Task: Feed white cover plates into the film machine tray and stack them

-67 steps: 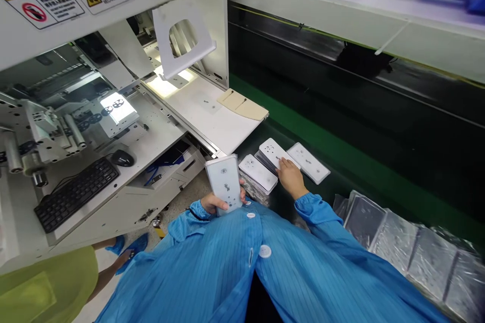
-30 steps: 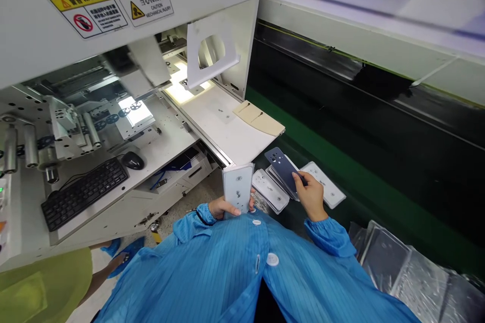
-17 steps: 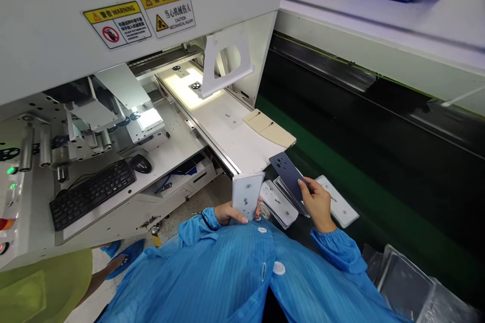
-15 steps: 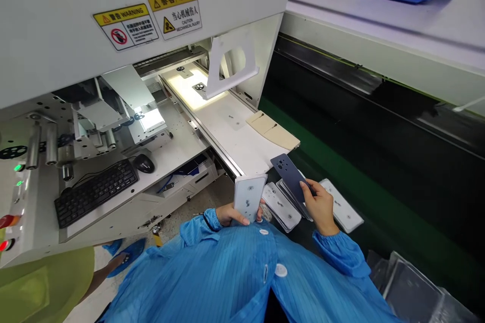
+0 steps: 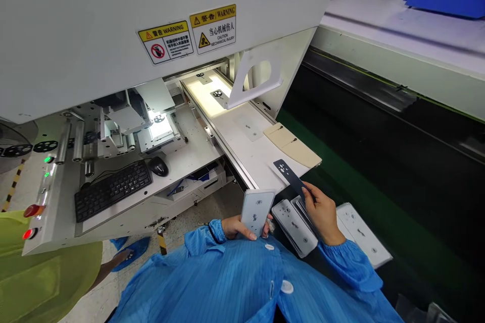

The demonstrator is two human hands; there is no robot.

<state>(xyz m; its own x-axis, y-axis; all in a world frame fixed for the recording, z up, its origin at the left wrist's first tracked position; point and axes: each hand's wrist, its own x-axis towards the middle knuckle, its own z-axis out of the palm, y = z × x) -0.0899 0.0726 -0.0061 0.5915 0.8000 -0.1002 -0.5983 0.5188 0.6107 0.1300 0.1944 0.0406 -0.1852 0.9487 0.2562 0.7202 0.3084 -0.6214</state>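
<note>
My left hand [image 5: 237, 225] is closed round a stack of white phone back covers [image 5: 256, 210], held upright close to my blue smock. My right hand [image 5: 322, 212] pinches one dark blue back cover [image 5: 290, 175] by its near end, its camera holes pointing toward the white machine tray [image 5: 242, 146]. Just under that hand lies a fanned pile of white covers [image 5: 293, 219] on the dark conveyor belt, and another white cover [image 5: 361, 234] lies to its right.
A white machine with yellow warning labels [image 5: 189, 35] fills the upper left; a black keyboard [image 5: 111, 197] and mouse [image 5: 158, 165] sit on its shelf. A beige pad [image 5: 291, 145] lies at the tray's end. A person in yellow-green [image 5: 41, 282] stands at lower left.
My right hand lifted a dark blue cover off the pile and has tilted it toward the machine tray. My head has turned left and up; the left hand keeps its stack.
</note>
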